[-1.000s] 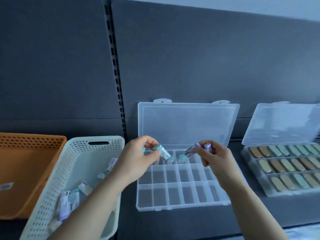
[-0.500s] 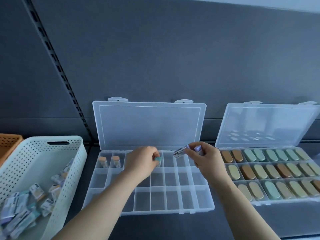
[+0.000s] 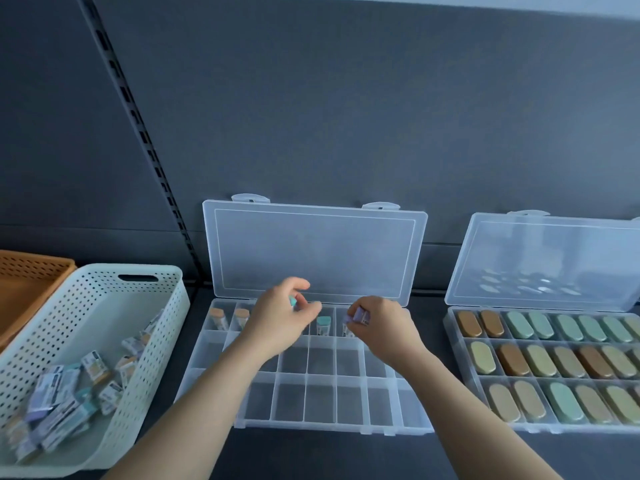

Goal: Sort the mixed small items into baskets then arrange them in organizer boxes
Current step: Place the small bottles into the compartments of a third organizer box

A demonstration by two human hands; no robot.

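your left hand (image 3: 280, 322) pinches a teal-capped vial (image 3: 293, 301) over the back row of the clear box (image 3: 329, 426), just left of the one teal vial (image 3: 323, 325) standing there. your right hand (image 3: 381, 323) grips a purple-capped vial (image 3: 360, 314), cap up, just right of it. two orange-capped vials (image 3: 218, 317) stand far left.

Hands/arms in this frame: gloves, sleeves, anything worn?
Left hand and right hand: bare, no gloves. Left forearm and right forearm: no sleeves in view up to the frame edge. No watch, ring, wristband or marking visible.
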